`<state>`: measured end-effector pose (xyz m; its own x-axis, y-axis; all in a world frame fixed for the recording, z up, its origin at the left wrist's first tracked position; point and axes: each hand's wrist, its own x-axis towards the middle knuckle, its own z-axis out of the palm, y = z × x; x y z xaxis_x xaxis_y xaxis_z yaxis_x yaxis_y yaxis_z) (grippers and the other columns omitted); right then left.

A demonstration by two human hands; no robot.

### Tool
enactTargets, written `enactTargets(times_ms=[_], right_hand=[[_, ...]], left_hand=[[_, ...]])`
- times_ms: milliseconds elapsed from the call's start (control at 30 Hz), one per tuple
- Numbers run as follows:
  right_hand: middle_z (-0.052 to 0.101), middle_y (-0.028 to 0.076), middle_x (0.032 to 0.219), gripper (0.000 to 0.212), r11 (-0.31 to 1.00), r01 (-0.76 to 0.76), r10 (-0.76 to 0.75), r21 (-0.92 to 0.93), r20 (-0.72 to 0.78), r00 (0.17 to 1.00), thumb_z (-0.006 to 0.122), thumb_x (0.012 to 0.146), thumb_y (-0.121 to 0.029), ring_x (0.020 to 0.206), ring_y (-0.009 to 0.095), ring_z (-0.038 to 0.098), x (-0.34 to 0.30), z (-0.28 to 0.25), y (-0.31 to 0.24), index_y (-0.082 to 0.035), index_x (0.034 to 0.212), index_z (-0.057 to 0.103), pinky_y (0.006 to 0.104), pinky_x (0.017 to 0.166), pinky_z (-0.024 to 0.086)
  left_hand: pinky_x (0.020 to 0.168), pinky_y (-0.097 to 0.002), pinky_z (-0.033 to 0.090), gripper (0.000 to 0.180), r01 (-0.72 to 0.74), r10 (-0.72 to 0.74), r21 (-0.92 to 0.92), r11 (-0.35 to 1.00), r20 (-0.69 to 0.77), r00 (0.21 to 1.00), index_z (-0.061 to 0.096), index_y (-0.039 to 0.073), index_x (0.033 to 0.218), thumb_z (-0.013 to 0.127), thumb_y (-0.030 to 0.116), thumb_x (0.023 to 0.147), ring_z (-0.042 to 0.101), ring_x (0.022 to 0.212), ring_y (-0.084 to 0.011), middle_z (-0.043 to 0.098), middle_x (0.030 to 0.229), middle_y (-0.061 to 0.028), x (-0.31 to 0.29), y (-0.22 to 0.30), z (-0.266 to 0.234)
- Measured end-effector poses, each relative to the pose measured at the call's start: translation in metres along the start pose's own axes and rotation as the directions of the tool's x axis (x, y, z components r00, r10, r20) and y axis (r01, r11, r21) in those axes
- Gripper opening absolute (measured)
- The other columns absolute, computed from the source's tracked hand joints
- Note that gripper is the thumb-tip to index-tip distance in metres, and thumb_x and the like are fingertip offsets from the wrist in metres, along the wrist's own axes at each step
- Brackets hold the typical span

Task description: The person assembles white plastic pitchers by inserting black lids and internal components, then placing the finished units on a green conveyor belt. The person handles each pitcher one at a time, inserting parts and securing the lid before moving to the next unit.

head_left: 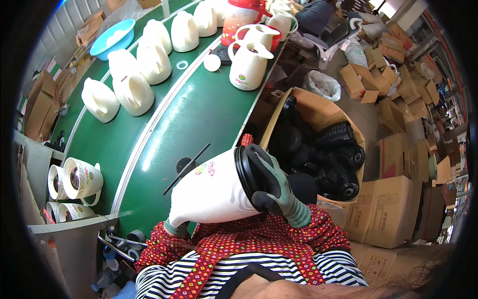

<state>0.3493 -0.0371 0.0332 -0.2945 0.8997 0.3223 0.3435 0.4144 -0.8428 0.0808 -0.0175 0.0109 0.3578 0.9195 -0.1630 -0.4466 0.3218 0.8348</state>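
A white thermos jug (211,192) with a small printed pattern lies tilted on its side in front of my chest. Its spout end points left and its bottom faces right. Gloved in grey-green, my right hand (276,184) is closed around the black base (244,174) at the jug's bottom. My left hand (177,228) holds the spout end from beneath; only its cuff shows clearly, and the jug hides the fingers. Just past the jug, a thin black rod (186,169) and a black round piece (186,165) are at the green belt.
Several white jugs (133,94) stand along the far left belt (174,119), near a blue basin (113,39). Another jug (250,67) stands at the belt's right edge. A carton (318,102) of black parts (333,149) is right of me. Printed jug bodies (82,179) lie at left.
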Motion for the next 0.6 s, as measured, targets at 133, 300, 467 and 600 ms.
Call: enactTargets(times_ms=[133,300,467,600], right_hand=[[0.036,0.024,0.165,0.092,0.997,0.021,-0.016,0.073,-0.071,0.997,0.068,0.093,-0.053,0.153,0.041,0.034,-0.018,-0.009,-0.009,0.001,0.161,0.038,0.0492,0.125,0.024],[0.039,0.013,0.166,0.064,0.739,-0.078,0.244,0.669,-0.157,0.957,0.058,0.107,-0.026,0.151,0.023,0.04,-0.024,-0.004,-0.011,0.002,0.161,0.037,0.0383,0.125,0.028],[0.065,0.007,0.138,0.055,0.241,-0.369,0.53,0.898,0.196,0.825,0.051,0.111,-0.039,0.13,0.016,0.059,-0.027,-0.017,0.027,0.001,0.148,0.055,0.0321,0.116,0.042],[0.042,0.015,0.161,0.076,0.974,-0.077,0.118,0.212,-0.187,0.975,0.05,0.108,-0.053,0.149,0.028,0.038,-0.04,-0.034,0.023,0.002,0.159,0.036,0.0427,0.124,0.028]], left_hand=[[0.097,-0.0402,0.058,0.034,-0.049,0.048,0.094,0.994,0.008,0.999,0.065,-0.004,0.125,0.069,0.008,0.094,0.071,0.113,-0.0275,0.068,0.133,-0.0179,-0.004,0.003,0.02],[0.095,-0.0397,0.06,0.03,-0.202,0.235,0.34,0.918,-0.058,0.97,0.069,-0.005,0.121,0.07,0.006,0.092,0.073,0.109,-0.0275,0.07,0.13,-0.018,-0.004,0.013,0.026],[0.086,-0.0432,0.063,0.044,-0.62,0.672,0.782,-0.063,0.492,0.553,0.07,-0.003,0.115,0.084,0.013,0.077,0.074,0.106,-0.0412,0.061,0.139,-0.0355,0.002,0.024,0.007],[0.086,-0.0423,0.063,0.04,-0.552,0.618,0.747,0.372,0.245,0.747,0.069,-0.004,0.114,0.083,0.01,0.079,0.074,0.108,-0.0398,0.06,0.141,-0.0346,-0.004,0.021,0.018]])
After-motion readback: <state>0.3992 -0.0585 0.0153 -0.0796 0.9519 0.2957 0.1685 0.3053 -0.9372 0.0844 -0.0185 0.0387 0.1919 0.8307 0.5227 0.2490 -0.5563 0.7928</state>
